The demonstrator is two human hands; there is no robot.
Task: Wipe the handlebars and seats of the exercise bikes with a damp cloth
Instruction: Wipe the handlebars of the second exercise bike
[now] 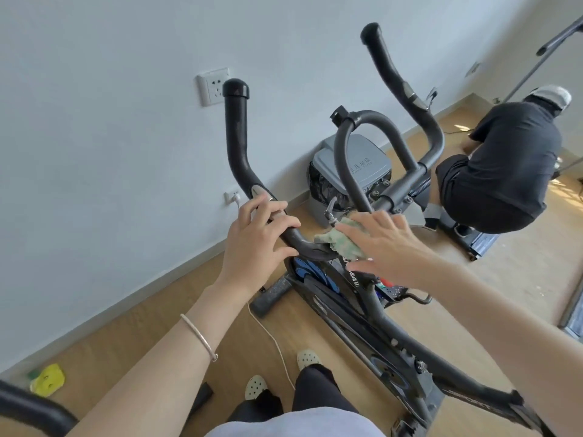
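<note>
Exercise bike point(318, 298) with "SPORT" lettering point(470, 405)

Crumpled green cloth point(335, 243) on black curved handlebar point(236, 137)

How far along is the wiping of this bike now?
Done: nothing can be confirmed. In hand: the right hand presses the green cloth where the bars meet, while the left hand holds the left bar. Left: likely the right bar; the seat is out of view.

center loop bar point(356, 159) ahead, open floor point(473, 298) right
</note>
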